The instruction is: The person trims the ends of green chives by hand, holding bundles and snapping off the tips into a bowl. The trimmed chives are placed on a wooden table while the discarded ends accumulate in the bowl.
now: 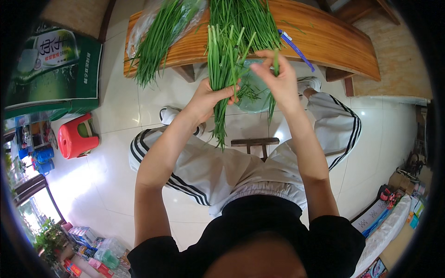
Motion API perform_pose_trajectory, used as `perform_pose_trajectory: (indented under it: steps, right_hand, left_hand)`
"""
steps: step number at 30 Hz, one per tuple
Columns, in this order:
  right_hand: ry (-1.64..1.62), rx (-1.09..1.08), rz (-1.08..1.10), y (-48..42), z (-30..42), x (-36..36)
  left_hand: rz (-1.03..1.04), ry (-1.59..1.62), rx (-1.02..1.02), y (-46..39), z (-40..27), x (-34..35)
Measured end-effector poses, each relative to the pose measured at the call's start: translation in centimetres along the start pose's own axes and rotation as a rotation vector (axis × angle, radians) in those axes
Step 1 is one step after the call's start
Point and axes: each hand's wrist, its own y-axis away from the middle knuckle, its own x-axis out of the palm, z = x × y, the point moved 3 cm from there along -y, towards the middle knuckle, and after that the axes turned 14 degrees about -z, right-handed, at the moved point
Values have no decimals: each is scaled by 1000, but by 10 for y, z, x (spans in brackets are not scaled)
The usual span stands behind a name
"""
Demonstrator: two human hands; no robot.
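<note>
My left hand (208,99) grips a bunch of garlic chives (219,62), pale cut stem ends pointing away from me and thin green tips hanging toward my lap. To its right, my right hand (282,78) pinches a few chive stalks (272,109), whose limp leaves droop below the palm. Under and between the hands is a translucent pale-green basin (257,107) with loose chive scraps (249,92) in it. Beyond the held bunch, a large pile of chives (241,15) lies on a wooden bench (333,41).
Another chive bunch (156,45) on a clear plastic bag (134,36) overhangs the bench's left edge. A blue-purple strip (298,52) dangles over the front edge. A red plastic stool (74,137) and green carton (59,69) stand left. A small wooden stool (255,141) shows between my legs.
</note>
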Motion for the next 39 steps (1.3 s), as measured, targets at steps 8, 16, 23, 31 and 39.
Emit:
perform_pose_trajectory:
  steps: [8, 16, 23, 31, 39]
  right_hand:
    - [268, -485, -135, -7, 0, 2]
    - [208, -306, -148, -4, 1, -3]
    - [-301, 489, -35, -9, -12, 2]
    - [-271, 433, -105, -11, -11, -10]
    - [-402, 392, -372, -34, -14, -49]
  left_hand:
    - [-51, 28, -39, -1, -2, 1]
    - [-40, 21, -95, 0, -7, 8]
    - [-35, 99, -108, -1, -3, 7]
    - [-63, 6, 8, -4, -1, 1]
    - [-56, 90, -30, -3, 1, -6]
